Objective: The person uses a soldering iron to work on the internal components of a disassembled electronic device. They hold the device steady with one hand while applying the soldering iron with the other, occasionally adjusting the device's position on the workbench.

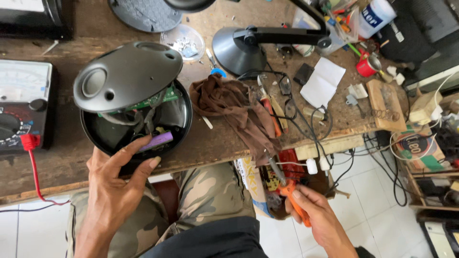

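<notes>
Opened round black plastic speaker housing (pixel 129 102) on worn wooden bench (pixel 215 143).
Left hand (pixel 114 179) spread against housing rim; right hand (pixel 318 215) gripping orange-handled soldering iron (pixel 289 188).

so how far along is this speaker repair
Done: the grey top cover is lifted off the round black base, baring the green board and purple cell. In hand: left hand steadies the base; right hand grips an orange-handled tool. Left: the casing is not closed.

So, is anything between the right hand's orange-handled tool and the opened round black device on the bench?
Yes. The crumpled brown cloth lies on the wooden bench between the orange-handled tool in the right hand and the opened round black device; the left hand steadies that device's rim.
</notes>
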